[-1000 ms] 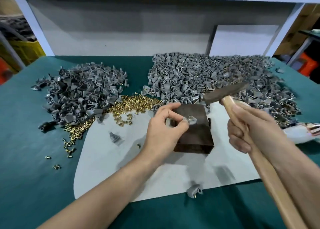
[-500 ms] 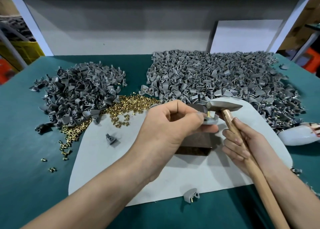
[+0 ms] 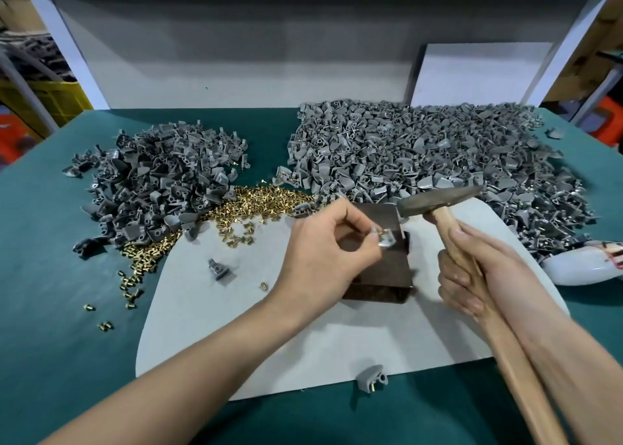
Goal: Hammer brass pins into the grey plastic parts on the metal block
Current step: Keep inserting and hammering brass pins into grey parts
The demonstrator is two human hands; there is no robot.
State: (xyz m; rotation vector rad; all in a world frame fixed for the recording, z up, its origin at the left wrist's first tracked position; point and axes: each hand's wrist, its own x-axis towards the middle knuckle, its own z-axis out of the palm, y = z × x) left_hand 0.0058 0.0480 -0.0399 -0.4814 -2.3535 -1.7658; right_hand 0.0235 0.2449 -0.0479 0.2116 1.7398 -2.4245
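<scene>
Head view, left hand [image 3: 323,252] mid-frame hiding part of the metal block [image 3: 384,276], fingertips pinching a blurred grey plastic part [image 3: 387,242] with brass pin [image 3: 382,231] over the block, contact unclear, right hand [image 3: 472,269] gripping the hammer [image 3: 438,198], its handle cut off at the bottom edge, loose pins [image 3: 256,202] and part heaps [image 3: 421,148] behind.

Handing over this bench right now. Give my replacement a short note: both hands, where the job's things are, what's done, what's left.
Left hand pinches a small grey plastic part with a brass pin standing in it, on the dark metal block.
Right hand grips the wooden-handled hammer, head raised over the block's far edge.
Loose brass pins lie heaped left of the block, beside the smaller left pile of grey parts.
Done, apparently: the larger right pile, many parts showing pins.
Left: drive this pin, then likely work through the left pile.
</scene>
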